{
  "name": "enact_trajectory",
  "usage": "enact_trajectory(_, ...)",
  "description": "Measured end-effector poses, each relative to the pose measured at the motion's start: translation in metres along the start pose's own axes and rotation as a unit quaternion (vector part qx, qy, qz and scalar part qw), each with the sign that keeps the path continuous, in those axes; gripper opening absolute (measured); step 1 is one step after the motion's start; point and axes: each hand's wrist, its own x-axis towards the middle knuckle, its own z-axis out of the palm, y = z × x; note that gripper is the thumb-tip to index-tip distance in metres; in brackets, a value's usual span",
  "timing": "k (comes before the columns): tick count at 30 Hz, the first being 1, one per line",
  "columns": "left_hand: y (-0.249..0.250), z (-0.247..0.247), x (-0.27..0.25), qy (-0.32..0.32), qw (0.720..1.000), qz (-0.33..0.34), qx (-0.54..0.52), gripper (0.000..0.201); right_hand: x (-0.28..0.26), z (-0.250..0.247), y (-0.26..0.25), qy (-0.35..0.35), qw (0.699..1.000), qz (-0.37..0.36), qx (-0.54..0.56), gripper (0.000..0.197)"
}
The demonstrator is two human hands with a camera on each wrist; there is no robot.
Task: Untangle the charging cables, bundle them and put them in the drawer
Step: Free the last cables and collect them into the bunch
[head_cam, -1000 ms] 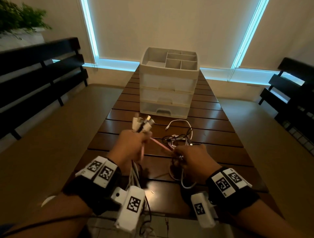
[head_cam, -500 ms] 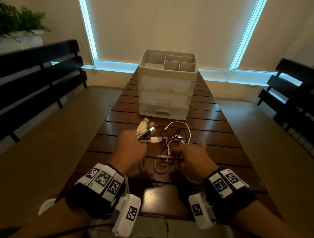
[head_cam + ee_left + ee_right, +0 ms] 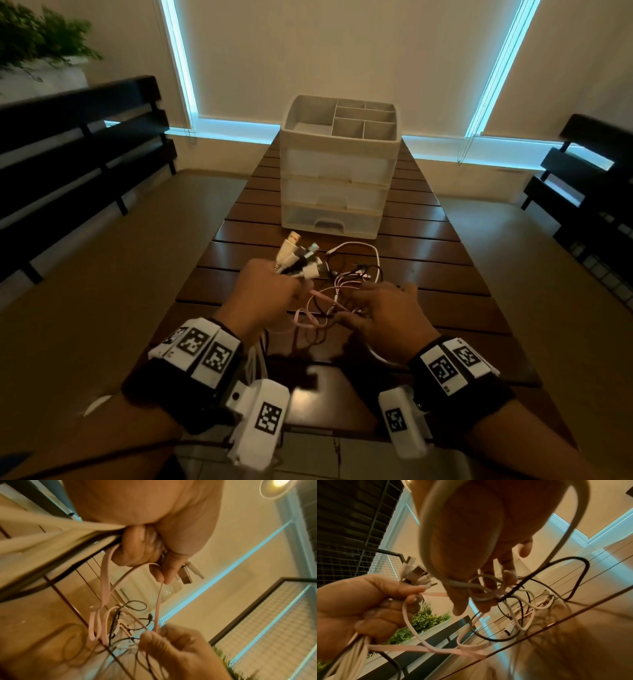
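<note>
Left hand (image 3: 265, 291) first: it is a closed fist around a sheaf of cable ends, the USB plugs (image 3: 297, 256) fanning up and away from the knuckles while the white and black leads hang from the bottom of the fist past the table edge. A flat pink cable (image 3: 310, 317) loops out of that grip and runs across toward the middle, where the rest of the charging cables (image 3: 352, 274) lie in a loose knot on the slatted wooden table (image 3: 428, 250), white, black and pink strands crossing one another. Right hand (image 3: 383, 311) hovers low over the near side of that knot, palm down, its fingers curled and pinching into the strands; from the wrist view a white loop and a black one are caught at its fingertips (image 3: 508, 574).

As for progress, I would say the job is only partly under way: the plug ends are gathered on one side, but the far ends are plainly snarled, nothing is bundled, and the drawer unit (image 3: 339, 171) standing beyond the tangle has all three drawers shut. Untangling, tying up and stowing all remain
</note>
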Motion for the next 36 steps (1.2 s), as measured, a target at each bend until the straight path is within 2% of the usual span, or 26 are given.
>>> enact_trajectory(3,0.004,-0.012,0.005,0.045,0.998,-0.024,-0.039,0.008,0.001,-0.003,0.003,-0.031,0.999,0.001,-0.024,0.030)
enact_trajectory(6,0.005,-0.026,0.016,0.114,0.989,-0.041,-0.086,0.011,0.001,-0.006,0.009,-0.081,0.995,0.009,-0.052,0.043)
enact_trajectory(8,0.006,-0.033,0.020,0.149,0.983,-0.042,-0.101,0.011,0.001,-0.008,0.013,-0.090,0.993,0.020,-0.075,0.048)
enact_trajectory(11,0.008,-0.034,0.019,0.141,0.985,-0.039,-0.088,0.008,0.000,-0.012,0.014,-0.076,0.991,0.025,-0.111,0.055)
enact_trajectory(15,0.008,-0.023,0.012,0.105,0.991,-0.036,-0.070,0.008,0.001,-0.017,-0.003,-0.003,0.990,0.022,-0.142,0.058)
enact_trajectory(17,0.009,-0.020,0.011,0.100,0.991,-0.042,-0.078,0.010,0.002,-0.017,-0.014,0.005,0.997,0.019,-0.076,0.052)
enact_trajectory(20,0.009,-0.019,0.009,0.068,0.992,-0.060,-0.092,0.015,-0.001,-0.009,-0.028,-0.042,0.996,0.021,0.076,0.044)
enact_trajectory(23,0.009,-0.019,0.009,0.068,0.994,-0.048,-0.074,0.014,-0.003,0.005,-0.029,-0.073,0.993,0.011,0.089,0.022)
enact_trajectory(26,0.002,-0.024,0.016,0.127,0.991,0.016,0.043,0.009,-0.001,0.006,-0.021,-0.068,0.990,0.026,0.123,0.016)
enact_trajectory(28,0.000,-0.025,0.016,0.149,0.975,0.060,0.151,0.014,0.000,0.000,-0.018,-0.055,0.989,0.031,0.134,0.015)
enact_trajectory(30,0.000,-0.019,0.011,0.135,0.967,0.089,0.198,0.015,0.000,-0.005,-0.015,-0.062,0.990,0.029,0.123,0.017)
enact_trajectory(31,0.000,-0.014,0.008,0.118,0.965,0.102,0.212,0.021,0.000,-0.008,-0.015,-0.076,0.990,0.025,0.114,0.020)
enact_trajectory(33,-0.002,-0.002,0.001,0.059,0.971,0.115,0.201,0.029,-0.001,-0.010,-0.015,-0.102,0.987,0.005,0.120,0.026)
enact_trajectory(36,-0.009,0.017,-0.003,-0.031,0.975,0.109,0.193,0.026,0.000,-0.009,-0.015,-0.099,0.982,-0.009,0.160,0.031)
